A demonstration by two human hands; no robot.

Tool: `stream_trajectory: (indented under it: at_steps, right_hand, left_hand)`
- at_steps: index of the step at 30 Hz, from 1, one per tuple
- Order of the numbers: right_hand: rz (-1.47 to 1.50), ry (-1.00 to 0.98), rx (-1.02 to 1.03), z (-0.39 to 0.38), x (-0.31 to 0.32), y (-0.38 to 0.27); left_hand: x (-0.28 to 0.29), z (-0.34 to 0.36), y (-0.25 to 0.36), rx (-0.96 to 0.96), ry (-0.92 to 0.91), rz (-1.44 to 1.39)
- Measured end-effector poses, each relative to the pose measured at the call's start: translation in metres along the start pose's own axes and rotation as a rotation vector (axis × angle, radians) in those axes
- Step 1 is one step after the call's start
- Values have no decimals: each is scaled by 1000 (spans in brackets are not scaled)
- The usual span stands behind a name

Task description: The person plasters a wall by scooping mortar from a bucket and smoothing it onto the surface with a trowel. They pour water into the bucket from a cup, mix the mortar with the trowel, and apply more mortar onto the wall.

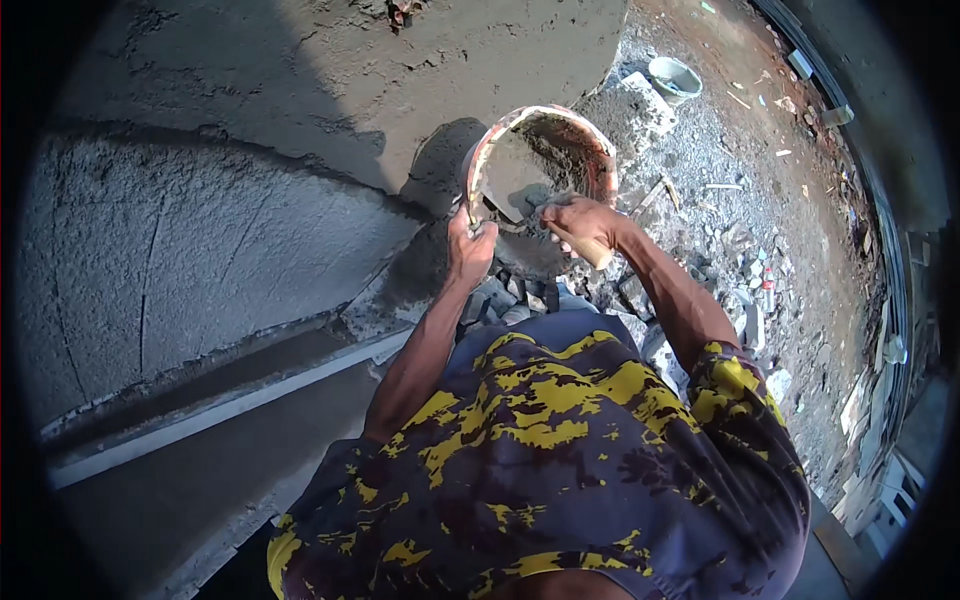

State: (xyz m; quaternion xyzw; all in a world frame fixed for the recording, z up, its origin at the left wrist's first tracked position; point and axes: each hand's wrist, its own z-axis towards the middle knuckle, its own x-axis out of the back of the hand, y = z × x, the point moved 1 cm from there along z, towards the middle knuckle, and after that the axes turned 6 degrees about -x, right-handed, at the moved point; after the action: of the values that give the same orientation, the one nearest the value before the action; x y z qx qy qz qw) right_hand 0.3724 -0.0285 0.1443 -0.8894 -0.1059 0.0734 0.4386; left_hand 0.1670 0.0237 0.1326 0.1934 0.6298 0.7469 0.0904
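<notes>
My left hand [472, 246] is closed on the near left rim of a round orange-red bucket [606, 168], its thumb lying along the edge. Wet grey mortar [562, 145] coats the bucket's inner wall and lies inside it. Over the near right side of the bucket, my right hand [582, 219] is wrapped round a trowel [594, 254]. Its pale wooden handle sticks out toward me. The metal end points into the bucket and is partly hidden by my fingers and the mortar.
A rough plastered wall [190, 240] rises on the left, with a ledge [220, 409] below. Broken stones [515, 290] and rubble lie under the bucket. Farther right stand a pale bucket [675, 78] and scattered sticks [655, 195]. Long pipes [868, 180] run along the right side.
</notes>
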Motion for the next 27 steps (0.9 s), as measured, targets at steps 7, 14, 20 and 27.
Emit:
stream_trajectory:
  at_steps: [7, 14, 20, 27]
  right_hand:
    - [-867, 106, 93, -14, 89, 107]
    - [-247, 88, 36, 9, -18, 79]
    - [184, -57, -71, 2, 10, 105]
    - [776, 148, -50, -26, 14, 87]
  left_hand:
    - [-7, -27, 5, -74, -3, 29]
    - [-22, 2, 8, -72, -129, 241]
    - [-2, 17, -7, 85, -66, 134]
    - [9, 21, -101, 418, 241, -87]
